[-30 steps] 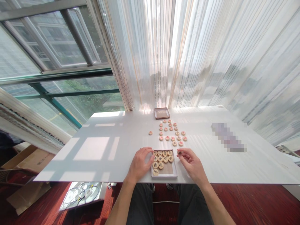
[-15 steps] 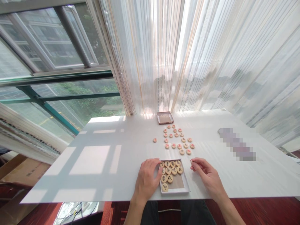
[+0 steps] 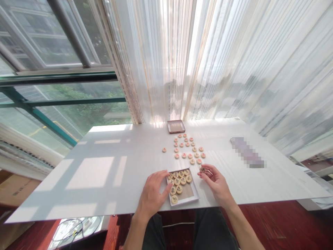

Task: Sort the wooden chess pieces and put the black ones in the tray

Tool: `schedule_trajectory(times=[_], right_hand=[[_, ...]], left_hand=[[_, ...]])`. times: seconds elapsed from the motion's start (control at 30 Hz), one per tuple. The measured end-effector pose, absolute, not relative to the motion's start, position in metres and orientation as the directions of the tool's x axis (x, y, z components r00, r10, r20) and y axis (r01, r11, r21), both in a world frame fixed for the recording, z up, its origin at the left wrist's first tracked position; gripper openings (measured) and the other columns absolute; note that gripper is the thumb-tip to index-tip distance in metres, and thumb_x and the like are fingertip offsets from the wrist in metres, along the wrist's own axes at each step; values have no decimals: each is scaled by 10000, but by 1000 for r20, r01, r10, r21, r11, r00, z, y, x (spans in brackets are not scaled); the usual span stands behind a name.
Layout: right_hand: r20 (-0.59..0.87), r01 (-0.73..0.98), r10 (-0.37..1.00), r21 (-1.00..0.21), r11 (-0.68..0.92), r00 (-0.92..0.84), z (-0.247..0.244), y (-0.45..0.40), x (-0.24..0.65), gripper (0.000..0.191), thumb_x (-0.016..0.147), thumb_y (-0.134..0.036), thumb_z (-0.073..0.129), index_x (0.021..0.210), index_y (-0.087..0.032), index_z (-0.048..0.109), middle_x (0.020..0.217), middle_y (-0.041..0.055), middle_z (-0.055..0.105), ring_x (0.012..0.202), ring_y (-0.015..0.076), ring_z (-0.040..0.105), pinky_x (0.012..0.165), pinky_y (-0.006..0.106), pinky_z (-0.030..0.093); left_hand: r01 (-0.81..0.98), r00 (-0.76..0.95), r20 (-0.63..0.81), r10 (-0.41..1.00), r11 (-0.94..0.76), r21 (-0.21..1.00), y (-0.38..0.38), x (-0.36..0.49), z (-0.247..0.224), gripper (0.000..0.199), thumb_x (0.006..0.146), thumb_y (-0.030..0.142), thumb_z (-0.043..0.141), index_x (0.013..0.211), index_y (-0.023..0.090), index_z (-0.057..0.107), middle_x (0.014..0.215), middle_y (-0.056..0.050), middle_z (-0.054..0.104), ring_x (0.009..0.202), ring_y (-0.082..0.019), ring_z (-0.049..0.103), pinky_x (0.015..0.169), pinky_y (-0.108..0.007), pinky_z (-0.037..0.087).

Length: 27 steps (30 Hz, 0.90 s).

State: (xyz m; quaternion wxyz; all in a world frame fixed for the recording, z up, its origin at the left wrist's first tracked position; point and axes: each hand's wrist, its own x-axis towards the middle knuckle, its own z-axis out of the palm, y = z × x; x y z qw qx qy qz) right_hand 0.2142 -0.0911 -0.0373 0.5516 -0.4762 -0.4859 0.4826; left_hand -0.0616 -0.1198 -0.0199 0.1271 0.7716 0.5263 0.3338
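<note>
A shallow white-rimmed box (image 3: 191, 198) lies near the table's front edge, with several round wooden pieces marked in black in its back and left parts. My left hand (image 3: 153, 192) rests at the box's left side, thumb over the rim and fingers at the back left corner. Right of the box, my right hand (image 3: 215, 184) pinches a round piece (image 3: 203, 169) between thumb and fingers, its black-marked face showing. Beyond the box, several loose pieces (image 3: 184, 156), mostly red-marked, lie on the white table (image 3: 140, 152).
A second shallow box (image 3: 176, 127) stands at the table's back by the curtain. One red-marked piece (image 3: 164, 150) lies apart to the left. A blurred, pixelated object (image 3: 247, 152) is on the right. Cardboard boxes (image 3: 15, 191) stand beyond the left edge.
The view has shifted, so the table scene sits further left and slightly higher. My right hand has turned the pinched piece so its marked face shows. My left hand stays at the box.
</note>
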Motion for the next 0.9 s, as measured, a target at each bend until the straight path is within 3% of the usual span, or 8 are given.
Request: schedule_trajectory(times=[0.27, 0.37, 0.5, 0.67, 0.9], right_hand=[[17, -147, 1000, -989, 15, -9, -37, -95, 210, 299, 855, -382, 728, 1096, -252, 608, 927, 23, 704, 948, 212, 705, 876, 320, 529], [3, -65, 1000, -998, 1, -22, -34, -99, 208, 235, 874, -375, 705, 1051, -246, 620, 848, 12, 678, 868, 196, 684, 824, 302, 518], [23, 66, 997, -997, 28, -73, -29, -103, 208, 160, 909, -375, 657, 978, -232, 647, 888, 28, 646, 841, 186, 636, 795, 293, 502], [-33, 22, 995, -999, -31, -91, -29, -102, 213, 209, 947, -412, 591, 1019, -223, 644, 869, 40, 660, 822, 199, 668, 792, 308, 519], [-13, -38, 999, -999, -12, 41, -42, -100, 211, 274, 895, -438, 657, 1076, -231, 652, 937, 60, 695, 886, 220, 694, 830, 329, 551]], left_hand=[[782, 232, 358, 904, -392, 485, -102, -52, -21, 286, 959, 332, 525, 1228, 257, 588, 1265, -61, 650, 1201, -254, 589, 1018, -456, 499], [788, 221, 345, 912, -375, 489, -97, -52, -23, 309, 956, 335, 534, 1255, 273, 576, 1284, -51, 641, 1211, -250, 584, 1020, -443, 504], [799, 217, 314, 924, -353, 487, -99, -55, -27, 373, 941, 341, 564, 1311, 303, 541, 1342, -29, 608, 1251, -245, 556, 1035, -426, 499], [794, 192, 298, 935, -326, 513, -101, -53, -27, 346, 945, 329, 559, 1290, 299, 550, 1339, -35, 610, 1256, -249, 547, 1055, -445, 475], [776, 184, 315, 931, -334, 535, -99, -51, -25, 313, 952, 322, 551, 1264, 298, 555, 1308, -23, 625, 1238, -230, 554, 1060, -442, 462]])
